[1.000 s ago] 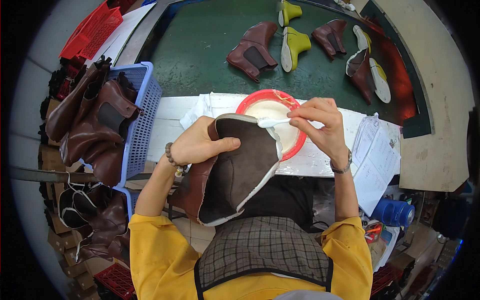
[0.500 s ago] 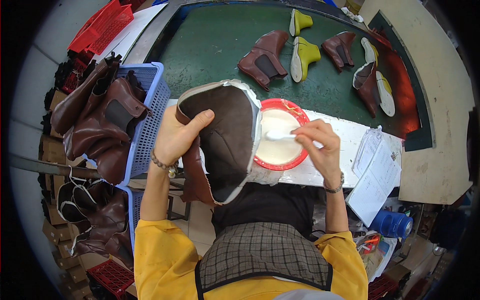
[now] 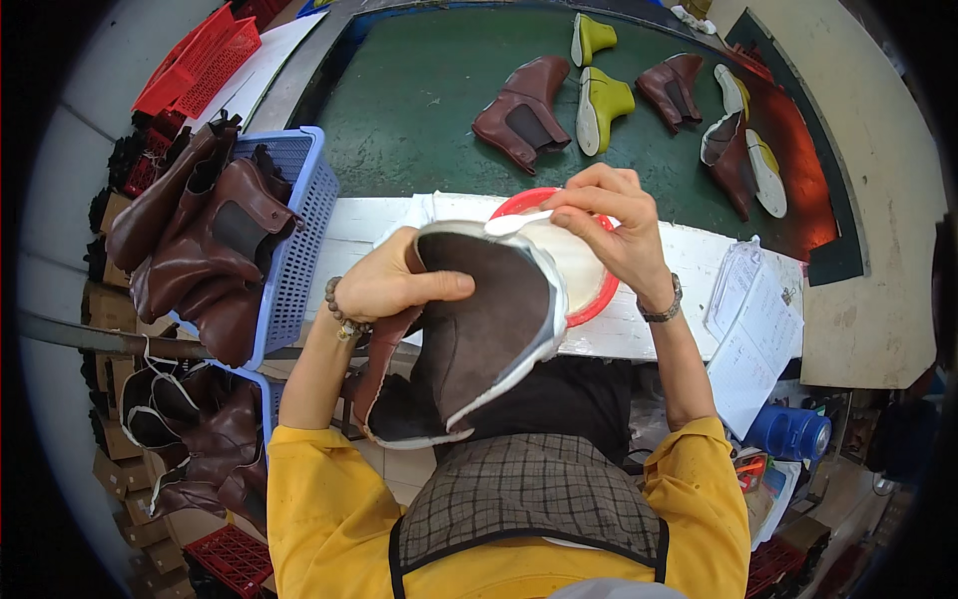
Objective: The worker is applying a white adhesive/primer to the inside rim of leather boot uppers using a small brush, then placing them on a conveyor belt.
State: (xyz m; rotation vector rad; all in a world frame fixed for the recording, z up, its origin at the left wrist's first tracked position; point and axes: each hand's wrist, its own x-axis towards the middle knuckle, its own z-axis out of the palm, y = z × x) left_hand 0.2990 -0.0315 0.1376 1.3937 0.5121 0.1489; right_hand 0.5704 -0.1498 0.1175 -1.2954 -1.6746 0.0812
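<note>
The left hand [image 3: 399, 285] grips a brown boot upper [image 3: 489, 309] at its left edge: the thumb lies flat on the dark lining, pointing right, and the fingers are hidden behind the leather. The left forearm rises from the yellow sleeve [image 3: 329, 489], angled slightly inward.

The right hand [image 3: 614, 225] is closed in a pinch on a white brush [image 3: 514, 224], fingers bent and knuckles raised. The right forearm leans to the left, its wrist above the white table [image 3: 689, 245]. The brush head meets the far rim of the boot upper, pointing left.

From here, the boot upper is held in front of the apron [image 3: 529, 479], opening upward, partly covering a red bowl [image 3: 601, 299] of white liquid.
</note>
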